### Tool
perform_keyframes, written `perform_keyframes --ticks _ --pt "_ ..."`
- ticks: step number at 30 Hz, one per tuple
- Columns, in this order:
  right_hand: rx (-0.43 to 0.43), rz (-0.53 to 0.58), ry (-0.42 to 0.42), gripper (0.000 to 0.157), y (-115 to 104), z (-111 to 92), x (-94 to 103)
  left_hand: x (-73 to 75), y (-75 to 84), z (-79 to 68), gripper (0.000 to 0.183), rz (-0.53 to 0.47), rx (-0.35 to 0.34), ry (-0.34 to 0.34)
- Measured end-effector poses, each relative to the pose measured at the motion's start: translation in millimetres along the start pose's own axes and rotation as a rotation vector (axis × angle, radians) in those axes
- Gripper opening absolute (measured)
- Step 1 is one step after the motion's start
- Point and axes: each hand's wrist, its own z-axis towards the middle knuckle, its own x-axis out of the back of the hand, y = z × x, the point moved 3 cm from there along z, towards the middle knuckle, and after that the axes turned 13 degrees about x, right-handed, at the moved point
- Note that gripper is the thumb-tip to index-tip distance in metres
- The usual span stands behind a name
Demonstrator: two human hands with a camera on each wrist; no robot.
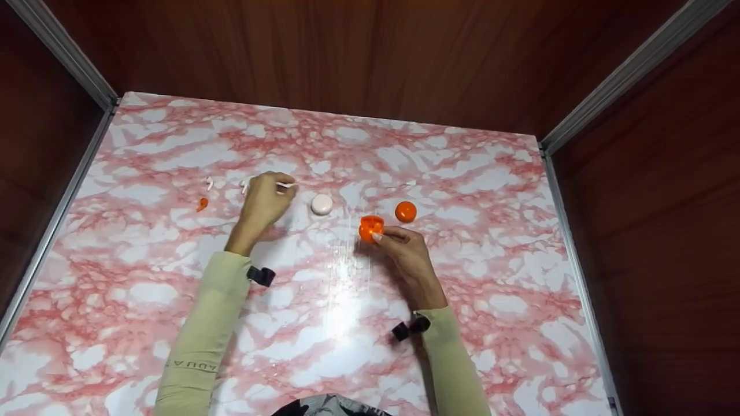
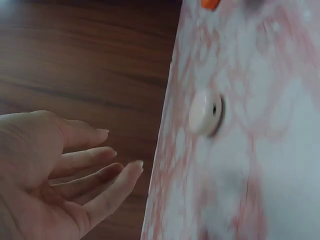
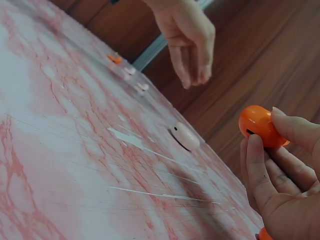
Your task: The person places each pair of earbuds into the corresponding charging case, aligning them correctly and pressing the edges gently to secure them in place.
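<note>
Earbud case [image 1: 370, 234], orange and glossy, is held above the table in the right hand [image 1: 407, 254]. The thumb lies on one side of it and the bent fingers on the other, so the grip is nearly closed; its lid appears raised in the head view. On its shell the right wrist view shows one small dark slot. Just beside it, a second orange case [image 1: 406, 211] lies on the table. The left hand [image 1: 269, 199] hangs over the table, fingers loosely bent and a little apart, with nothing visible in them. Near its fingertips sits a white case [image 1: 322, 204], also with a small dark mark. On the other side of this hand are two white earbuds [image 1: 209, 184] and an orange earbud [image 1: 202, 204]. The pale left sleeve [image 1: 196, 335] carries dark capital letters, upside down for the camera; they look like "AQUA", and the rest I cannot read. The table [image 1: 497, 254] has red-and-white marble pattern, with brown wood-grain panels [image 1: 324, 58] around it.
</note>
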Motion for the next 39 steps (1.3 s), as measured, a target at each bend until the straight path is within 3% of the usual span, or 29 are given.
perform_keyframes --ticks 12,23,30,39 --pt "-0.002 -0.04 0.024 0.049 0 0 0.8 30.0 -34.1 -2.4 0.038 0.264 -0.042 0.202" --pt "-0.003 -0.01 0.021 0.048 -1 -1 1.0 48.8 -63.9 -6.8 0.036 0.439 -0.045 0.277" --pt "0.008 0.028 0.006 0.047 -2 -1 0.4 56.3 -84.6 -6.3 0.032 0.492 -0.078 0.378" --pt "0.004 -0.013 -0.015 0.049 -4 -1 -0.1 57.9 -104.6 -5.1 0.028 0.551 -0.118 0.424"
